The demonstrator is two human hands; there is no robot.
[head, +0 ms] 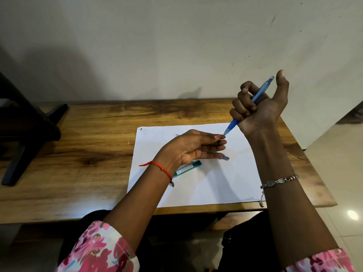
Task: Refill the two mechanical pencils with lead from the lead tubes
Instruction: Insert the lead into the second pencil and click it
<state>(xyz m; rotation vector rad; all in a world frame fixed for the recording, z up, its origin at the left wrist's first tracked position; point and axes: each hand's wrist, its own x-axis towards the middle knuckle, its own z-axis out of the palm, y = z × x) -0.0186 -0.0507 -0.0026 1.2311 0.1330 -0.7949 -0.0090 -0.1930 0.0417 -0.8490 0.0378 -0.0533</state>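
Two hands are up over the wooden worktop [88, 144]. The right hand [261, 108], on the far right, is closed in a fist around a blue mechanical pencil [263, 87], with the thumb sticking up. The pencil slants, with its tip pointing down and left.

The left hand [190, 148] reaches across to that tip. Its fingers are stretched out almost straight, and the thumb and first finger come together right at the pencil's tip. I cannot tell if they pinch a lead; it is too small to see.

Under the left hand lies a second pencil [225, 158] on a white sheet of paper [216, 183]. Only its silver end shows. A green lead tube [189, 167] lies on the paper just nearer, beside the left wrist.
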